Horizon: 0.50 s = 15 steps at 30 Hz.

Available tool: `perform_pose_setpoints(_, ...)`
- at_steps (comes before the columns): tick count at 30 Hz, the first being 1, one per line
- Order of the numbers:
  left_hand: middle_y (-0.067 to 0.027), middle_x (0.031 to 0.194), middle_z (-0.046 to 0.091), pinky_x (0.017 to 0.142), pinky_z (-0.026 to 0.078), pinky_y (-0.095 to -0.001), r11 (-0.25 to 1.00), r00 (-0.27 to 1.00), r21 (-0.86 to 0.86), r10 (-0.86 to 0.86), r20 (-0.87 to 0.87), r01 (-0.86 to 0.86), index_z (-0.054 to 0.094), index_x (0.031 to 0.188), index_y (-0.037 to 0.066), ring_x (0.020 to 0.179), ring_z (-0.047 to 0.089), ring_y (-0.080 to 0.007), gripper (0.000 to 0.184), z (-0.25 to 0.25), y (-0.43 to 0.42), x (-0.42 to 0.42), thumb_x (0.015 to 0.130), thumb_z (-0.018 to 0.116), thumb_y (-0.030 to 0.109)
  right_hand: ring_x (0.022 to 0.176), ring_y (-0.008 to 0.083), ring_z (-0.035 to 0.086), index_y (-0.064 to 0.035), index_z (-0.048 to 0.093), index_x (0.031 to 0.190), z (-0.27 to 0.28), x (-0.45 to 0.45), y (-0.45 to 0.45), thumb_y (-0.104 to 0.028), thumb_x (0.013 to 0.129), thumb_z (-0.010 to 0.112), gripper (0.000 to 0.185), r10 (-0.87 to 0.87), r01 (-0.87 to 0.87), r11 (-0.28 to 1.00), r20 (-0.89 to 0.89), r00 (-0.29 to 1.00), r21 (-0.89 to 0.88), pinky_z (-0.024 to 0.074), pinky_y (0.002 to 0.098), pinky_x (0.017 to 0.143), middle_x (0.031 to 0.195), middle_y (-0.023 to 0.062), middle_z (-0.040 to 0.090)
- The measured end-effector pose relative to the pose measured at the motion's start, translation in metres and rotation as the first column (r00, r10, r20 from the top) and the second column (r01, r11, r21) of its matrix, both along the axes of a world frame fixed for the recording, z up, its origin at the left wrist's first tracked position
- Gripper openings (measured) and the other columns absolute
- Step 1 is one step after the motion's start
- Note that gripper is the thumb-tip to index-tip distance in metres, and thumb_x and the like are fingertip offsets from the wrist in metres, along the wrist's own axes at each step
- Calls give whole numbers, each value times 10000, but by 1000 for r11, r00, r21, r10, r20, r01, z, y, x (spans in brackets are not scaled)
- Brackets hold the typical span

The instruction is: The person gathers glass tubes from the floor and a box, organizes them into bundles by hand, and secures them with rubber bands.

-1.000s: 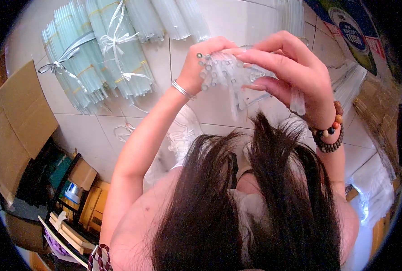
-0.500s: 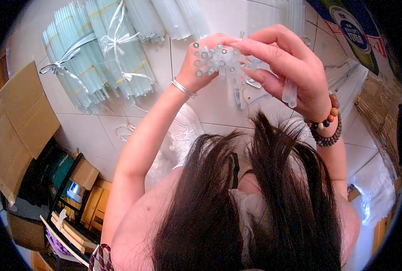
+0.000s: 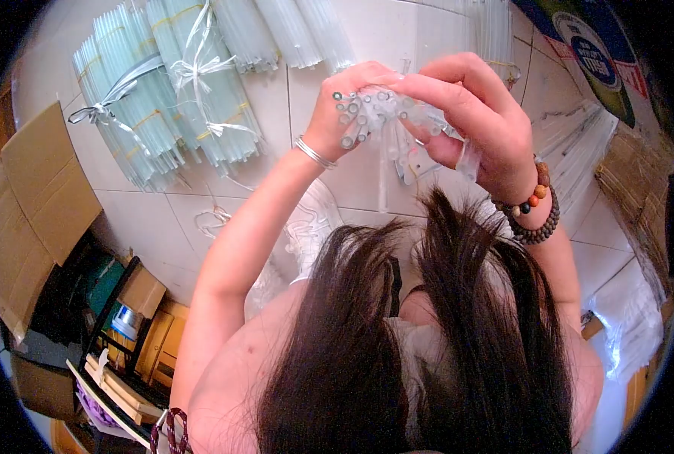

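Cardboard panel [image 3: 42, 197]: brown and creased, far to the left of the held tubes [image 3: 362, 119] and well apart from them.
Dark-tied bundle [image 3: 129, 113]: pale, slender tubes lying on the tiled floor [image 3: 136, 227], left of the held tubes, bound with yellow bands and a dark-and-white ribbon.
White-tied bundle [image 3: 210, 102]: more pale tubes, right beside the dark-tied bundle and nearer the held tubes, with a white ribbon knotted in a bow.
Further stacks [image 3: 280, 34]: pale tubes on the floor, ahead and to the left of the held tubes.
White shoe [image 3: 306, 227]: on the floor, left of the held tubes and closer to my body.
Left hand [image 3: 344, 83]: my grip is closed around the held tubes; silver bangles [image 3: 314, 153] circle the wrist.
Held tubes: a clear cluster in front of me, between my hands, round open ends towards me, a few tubes slanting downward.
Right hand [image 3: 477, 113]: just right of the held tubes, forefinger at their edge; the curled grip keeps a short tube [image 3: 468, 161] against my palm. Beaded bracelets [image 3: 540, 192] sit on the wrist.
Printed box [image 3: 586, 53]: dark, with a round label, ahead and to the right of the held tubes.
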<state>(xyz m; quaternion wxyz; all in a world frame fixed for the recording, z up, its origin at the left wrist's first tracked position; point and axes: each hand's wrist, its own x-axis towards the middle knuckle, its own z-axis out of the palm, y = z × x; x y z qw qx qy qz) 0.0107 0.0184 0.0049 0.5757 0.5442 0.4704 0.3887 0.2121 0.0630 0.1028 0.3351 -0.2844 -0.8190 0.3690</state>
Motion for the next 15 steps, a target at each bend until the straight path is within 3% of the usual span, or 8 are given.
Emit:
perform_pose_setpoints(1,-75,977,700,801,524,-300,999,998,-38,29,48,-27,719,1048,30,876,645,-186,188,2,0,2,872,659,52,844,166,580,-20,673,1169,-1,-1,-1,-37,813,732,361,-7,7,1000,-6,1000,17,474,245,680,1017,80,592)
perform_pose_setpoints(4,-63,961,696,793,520,-293,993,987,111,-30,-156,48,720,1038,40,868,638,-167,184,-2,3,2,865,661,53,759,130,536,-27,660,1144,-5,-2,-7,-9,810,724,340,-95,95,995,25,995,12,438,230,610,1020,66,593)
perform_pose_setpoints(7,-50,933,688,787,517,-288,998,977,-37,-60,-206,53,714,1020,43,857,632,-153,183,10,4,4,842,672,46,680,101,474,-35,641,1101,-5,-4,-8,13,798,711,314,-129,129,991,16,992,-31,408,225,566,1008,54,591)
perform_pose_setpoints(10,-39,912,678,785,516,-283,993,965,103,-24,-259,52,702,1003,44,848,631,-149,190,9,5,6,813,690,36,638,89,434,-38,612,1062,-13,-5,-11,19,785,709,299,-165,166,983,10,986,-84,407,221,568,995,52,579)
perform_pose_setpoints(13,-43,913,677,781,517,-280,999,975,30,-31,-218,38,689,1002,37,845,632,-151,214,12,3,6,790,710,34,775,228,655,-88,622,1052,-11,-9,-11,-94,773,783,322,-253,258,962,58,966,-93,565,335,640,974,80,605)
perform_pose_setpoints(15,-41,911,672,774,516,-279,999,980,46,7,-198,2,685,1003,34,844,626,-139,220,5,2,9,784,710,26,746,237,656,-82,617,1044,-13,-13,-12,-98,787,776,302,-297,302,949,62,953,-96,569,343,640,991,82,600)
